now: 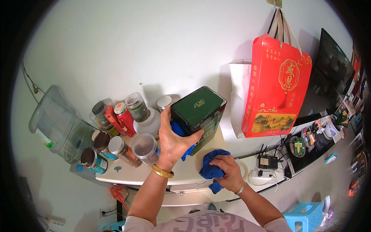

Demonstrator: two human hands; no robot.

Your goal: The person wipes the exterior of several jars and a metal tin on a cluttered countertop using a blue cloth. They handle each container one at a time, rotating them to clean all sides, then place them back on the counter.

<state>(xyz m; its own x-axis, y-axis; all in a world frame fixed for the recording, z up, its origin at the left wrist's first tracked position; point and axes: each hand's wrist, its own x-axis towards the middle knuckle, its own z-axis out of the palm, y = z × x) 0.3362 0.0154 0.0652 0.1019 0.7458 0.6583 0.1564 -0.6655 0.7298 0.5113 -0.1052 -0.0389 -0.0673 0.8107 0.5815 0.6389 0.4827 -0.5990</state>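
Observation:
My left hand (174, 140) grips a tall green tin box (198, 106) by its near left edge, thumb on the front side, over the cream cabinet top (174, 177). Blue cloth shows between that hand and the tin. Lower right, my right hand (229, 173) holds a crumpled blue cloth (210, 164) near the cabinet's front edge, apart from the tin. A clear plastic jar (145, 146) stands just left of my left wrist. Behind my left hand are a white-lidded jar (164, 102) and a white tub (149, 123). The tin's underside is hidden.
Left are brown-lidded jars (94, 160), a silver-lidded jar (123, 150), a red bottle (126, 120) and a large water jug (62, 124). A red paper gift bag (276, 90) hangs right. A router (268, 162) with cables and a blue plastic stool (304, 216) lie beyond.

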